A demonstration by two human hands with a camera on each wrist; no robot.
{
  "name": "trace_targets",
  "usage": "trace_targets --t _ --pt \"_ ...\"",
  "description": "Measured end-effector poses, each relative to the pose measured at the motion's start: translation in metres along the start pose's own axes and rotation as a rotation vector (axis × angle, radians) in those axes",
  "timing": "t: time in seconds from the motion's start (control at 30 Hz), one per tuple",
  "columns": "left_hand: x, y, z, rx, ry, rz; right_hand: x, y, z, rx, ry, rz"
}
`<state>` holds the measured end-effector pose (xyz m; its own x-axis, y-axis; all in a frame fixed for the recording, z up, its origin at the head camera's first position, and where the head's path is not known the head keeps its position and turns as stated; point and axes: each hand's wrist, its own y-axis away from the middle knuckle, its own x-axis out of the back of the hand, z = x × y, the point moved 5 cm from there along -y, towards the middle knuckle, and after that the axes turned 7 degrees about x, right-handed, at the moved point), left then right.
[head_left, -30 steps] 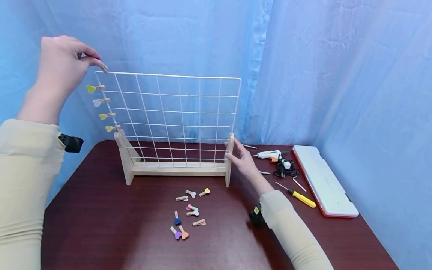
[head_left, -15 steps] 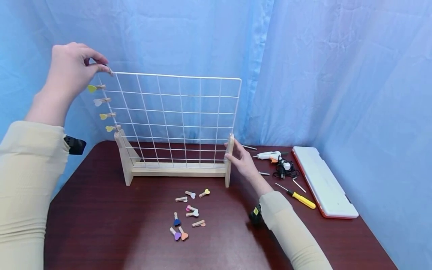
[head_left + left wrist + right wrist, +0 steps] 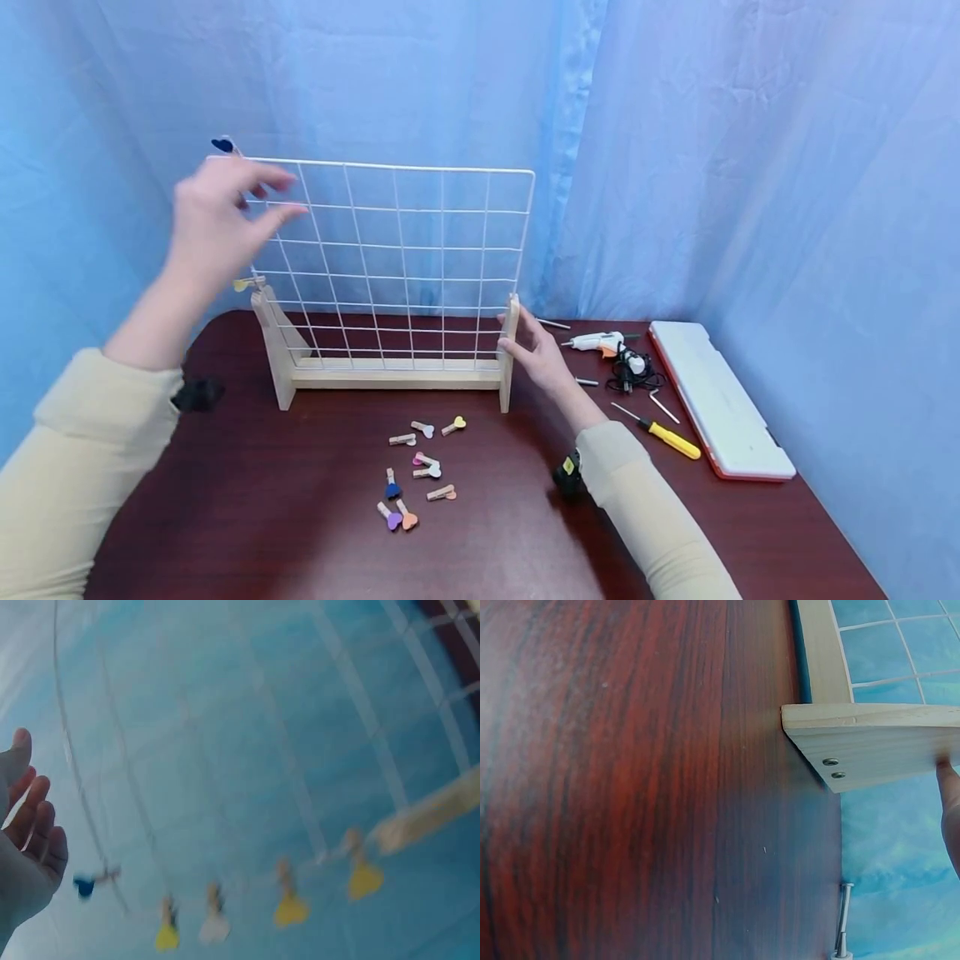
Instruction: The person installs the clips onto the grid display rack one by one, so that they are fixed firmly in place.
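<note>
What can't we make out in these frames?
Three edge pegs: head view, behind the left hand.
Part of the right hand: head view, behind the upright; right wrist view, mostly cut off by the right edge.
Grid and peg detail: left wrist view, blurred.

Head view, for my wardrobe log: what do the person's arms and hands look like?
The left sleeve and right sleeve are pale cream-yellow with broad, plain cuffs. A left black device and a right black device sit by the cuffs, the right one bearing a small yellow mark. The left hand and right hand wear no gloves.
</note>
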<state>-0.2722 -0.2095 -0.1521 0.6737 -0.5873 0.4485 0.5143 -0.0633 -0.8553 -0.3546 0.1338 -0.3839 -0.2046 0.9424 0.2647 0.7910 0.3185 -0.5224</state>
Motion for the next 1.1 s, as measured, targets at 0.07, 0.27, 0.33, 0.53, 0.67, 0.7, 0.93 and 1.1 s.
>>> trace_targets --t 0.07,0.27,0.33,0.53,0.67,0.7,0.93,1.1 --pt "-0.021 0.023 0.007 -0.014 0.032 -0.116 -0.001 0.000 0.001 -0.004 -0.003 -0.001" --pt "-0.083 0.104 0.017 0.017 0.101 -0.447 -0.002 0.001 0.003 -0.016 -0.021 -0.006" --pt "-0.101 0.131 0.016 0.050 0.137 -0.517 -0.001 0.001 0.003 -0.019 -0.016 -0.001" --pt "-0.153 0.198 0.007 0.155 0.200 -0.730 0.002 0.001 0.000 -0.016 -0.003 -0.002" --pt "-0.177 0.225 0.005 0.145 0.167 -0.868 0.002 0.001 0.000 -0.001 0.000 -0.007" --pt "-0.180 0.230 0.004 0.141 0.159 -0.898 0.001 0.001 0.000 -0.004 -0.001 -0.008" --pt "-0.194 0.245 0.002 0.125 0.172 -1.033 -0.002 0.001 0.007 -0.024 -0.016 -0.007" --pt "-0.195 0.247 0.001 0.140 0.221 -1.055 -0.006 0.000 0.003 -0.022 -0.019 -0.017"
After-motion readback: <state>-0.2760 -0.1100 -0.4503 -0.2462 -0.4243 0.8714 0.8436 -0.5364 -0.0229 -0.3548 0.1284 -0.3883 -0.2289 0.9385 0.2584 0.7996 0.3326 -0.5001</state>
